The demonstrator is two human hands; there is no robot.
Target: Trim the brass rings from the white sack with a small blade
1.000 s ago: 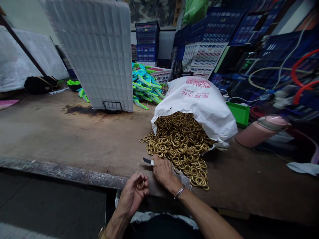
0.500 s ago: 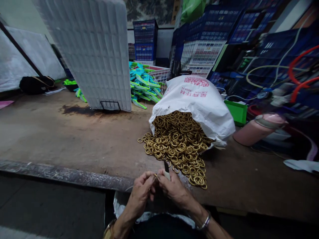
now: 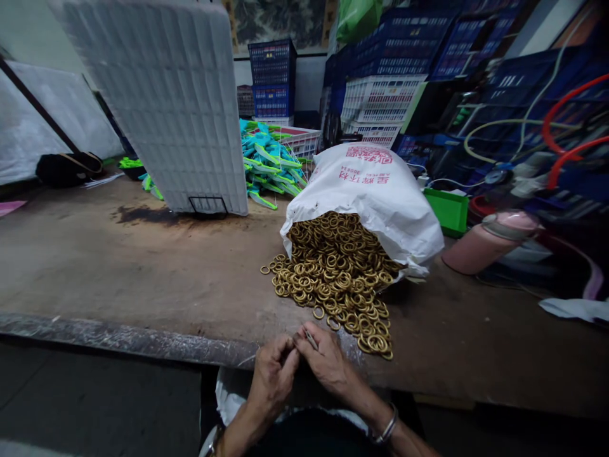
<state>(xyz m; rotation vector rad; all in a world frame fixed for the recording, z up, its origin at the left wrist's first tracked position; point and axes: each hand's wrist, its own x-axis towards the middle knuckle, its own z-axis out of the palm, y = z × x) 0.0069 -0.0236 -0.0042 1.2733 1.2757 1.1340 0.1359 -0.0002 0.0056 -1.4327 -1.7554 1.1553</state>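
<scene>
My left hand [image 3: 275,368] is closed in a pinch just over the table's front edge. Its fingertips meet those of my right hand [image 3: 326,357], which covers whatever sits between them; a gold-coloured ring showed there a moment ago. Gripped in my right hand is a small knife [image 3: 311,340], only a narrow part of it showing. Just beyond the hands, a heap of gold-coloured rings [image 3: 328,279] spills from the mouth of a white woven sack [image 3: 366,184] with red print, lying on its side.
The brown worktable [image 3: 143,273] carries a tall white ribbed panel [image 3: 166,114] on a black wire stand. Behind lie blue-and-green pieces [image 3: 271,162]. Right of the sack are a green tray [image 3: 447,211] and a pink bottle [image 3: 490,244]. Stacked crates [image 3: 385,98] stand at the back.
The knife in my right hand has turned down, so its dark blade no longer sticks up. My fingertips have closed over the ring, hiding it. The view has shifted slightly.
</scene>
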